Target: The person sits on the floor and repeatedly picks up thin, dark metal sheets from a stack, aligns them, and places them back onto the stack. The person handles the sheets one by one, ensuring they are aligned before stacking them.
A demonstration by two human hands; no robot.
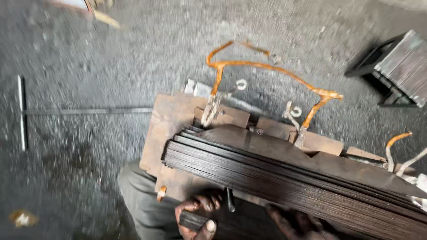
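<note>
A thick stack of thin dark metal sheets point(284, 178) lies slanted on a rusty steel plate point(169, 120) with welded blocks. My left hand point(195, 217) is at the stack's near edge, its fingers closed round a small dark flat metal piece point(190, 220). A short dark pin point(230, 201) sticks out just right of that hand. My right hand point(297, 223) sits further right, against the lower edge of the stack. It is dark and partly cut off by the frame, so its grip is unclear.
Orange wire point(267, 67) loops over the far side of the plate, with small white hooks beside it. A long T-shaped steel rod point(80, 110) lies on the gritty floor at left. A dark metal block point(400, 66) stands at upper right. My grey trouser leg point(142, 200) is below the plate.
</note>
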